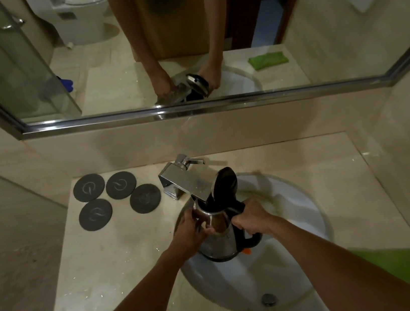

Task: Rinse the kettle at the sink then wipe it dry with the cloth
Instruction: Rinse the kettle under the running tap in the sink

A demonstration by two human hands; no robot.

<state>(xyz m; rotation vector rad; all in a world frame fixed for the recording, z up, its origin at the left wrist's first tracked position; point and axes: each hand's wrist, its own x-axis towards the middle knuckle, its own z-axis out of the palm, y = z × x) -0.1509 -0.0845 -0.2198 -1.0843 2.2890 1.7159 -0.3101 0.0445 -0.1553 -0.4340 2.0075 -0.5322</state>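
Beige marble ran across the bathroom desk (pixel 114 268), with a white sink (pixel 309 209) sunk into it below a wide mirror (pixel 182 40). Over the basin, the steel kettle (pixel 220 235) was held with its lid (pixel 225 182) swung open and its mouth right under the square tap (pixel 189 181), apparently to catch water. The right hand (pixel 251 218) was wrapped tight around the black handle; the left hand (pixel 192 232) cupped the body's left side, steadying it. A green cloth (pixel 396 265) waited on the desk, near right.

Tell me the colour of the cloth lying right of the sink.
Bright green; the cloth shows best in the head view, at the lower right.
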